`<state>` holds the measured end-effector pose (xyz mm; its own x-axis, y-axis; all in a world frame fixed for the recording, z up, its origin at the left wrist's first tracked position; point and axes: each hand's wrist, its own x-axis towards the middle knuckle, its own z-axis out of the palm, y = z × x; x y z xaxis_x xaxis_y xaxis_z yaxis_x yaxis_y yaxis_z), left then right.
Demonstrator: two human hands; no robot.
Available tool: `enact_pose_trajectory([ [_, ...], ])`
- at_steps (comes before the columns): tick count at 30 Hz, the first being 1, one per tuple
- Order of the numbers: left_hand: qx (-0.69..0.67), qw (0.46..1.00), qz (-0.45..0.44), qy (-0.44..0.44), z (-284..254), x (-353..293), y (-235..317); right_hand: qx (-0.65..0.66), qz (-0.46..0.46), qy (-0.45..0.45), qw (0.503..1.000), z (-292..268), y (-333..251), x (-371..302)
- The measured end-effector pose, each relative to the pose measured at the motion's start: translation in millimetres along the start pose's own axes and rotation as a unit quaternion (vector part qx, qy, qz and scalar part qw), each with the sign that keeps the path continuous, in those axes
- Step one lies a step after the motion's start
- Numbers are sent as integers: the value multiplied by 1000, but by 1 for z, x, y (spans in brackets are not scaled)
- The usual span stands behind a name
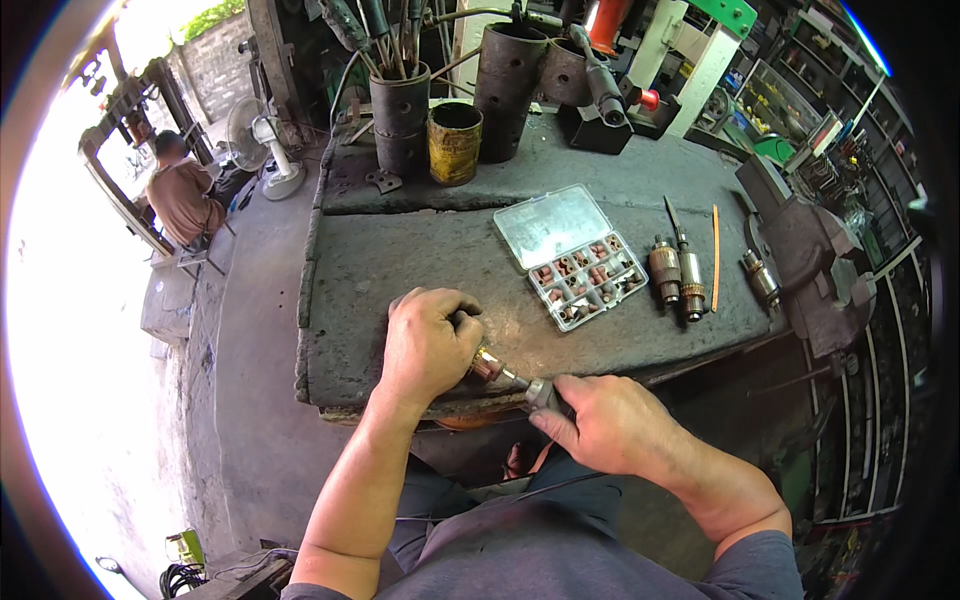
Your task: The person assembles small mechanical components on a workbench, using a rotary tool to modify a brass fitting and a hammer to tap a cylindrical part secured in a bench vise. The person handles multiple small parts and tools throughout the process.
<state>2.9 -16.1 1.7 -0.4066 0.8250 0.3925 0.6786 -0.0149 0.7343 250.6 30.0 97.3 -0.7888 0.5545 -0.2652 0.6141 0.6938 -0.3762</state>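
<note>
My left hand (428,343) is closed over a small motor armature (487,365) at the front edge of the bench, its copper-coloured end showing below my fingers. In my right hand (622,425) is a grey-nosed rotary tool (541,394), most of its body hidden by the fingers. The tool's thin shaft points left at the armature; whether the tip touches it, I cannot tell. Beyond my hands lies a clear plastic compartment box (556,222), lid raised, holding small pinkish-brown pieces. To its right are several more armatures (664,270).
A file (673,220) and a thin orange strip (715,258) lie near the armatures. At the right bench edge sits a heavy vise (815,262). Dark metal tubes (402,125) and a yellow can (455,152) stand behind. A person (182,195) sits far left beside a fan (265,150).
</note>
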Motion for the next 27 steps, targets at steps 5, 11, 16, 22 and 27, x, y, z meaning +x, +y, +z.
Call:
enact_pose_trajectory([
  [5,2,1000,18,8,0,0,-1,-7,10,-8,1000,-1,1,1],
  [11,0,1000,2,3,1,0,-1,-12,21,-5,1000,0,2,0],
  [16,1,1000,4,3,1,0,-2,6,-1,1,1000,0,1,1],
  [22,-1,1000,11,6,1,1,-2,-19,20,1,1000,1,4,3],
  [27,-7,1000,7,11,2,0,-2,-11,31,-2,999,1,7,5],
])
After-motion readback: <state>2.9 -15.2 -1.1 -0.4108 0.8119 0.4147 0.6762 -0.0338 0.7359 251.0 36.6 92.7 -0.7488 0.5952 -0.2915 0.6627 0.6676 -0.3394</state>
